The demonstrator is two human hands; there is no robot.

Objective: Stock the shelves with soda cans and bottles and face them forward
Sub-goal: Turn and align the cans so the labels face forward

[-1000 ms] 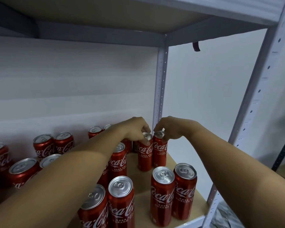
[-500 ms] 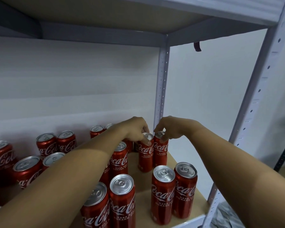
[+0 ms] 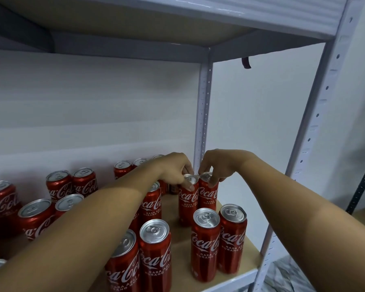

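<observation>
L hand (image 3: 175, 171) & R hand (image 3: 217, 165) each have a fingertip grip round the top rim of one can: L can (image 3: 188, 204), R can (image 3: 208, 196). Both upright, touching, at the shelf's (image 3: 249, 252) back right by the post (image 3: 201, 123). Long axis vertical, straight under each grip, logos fwd. Front pair (image 3: 217, 241) stands near, betw cans & edge; more cans (image 3: 72, 184) to the left.
</observation>
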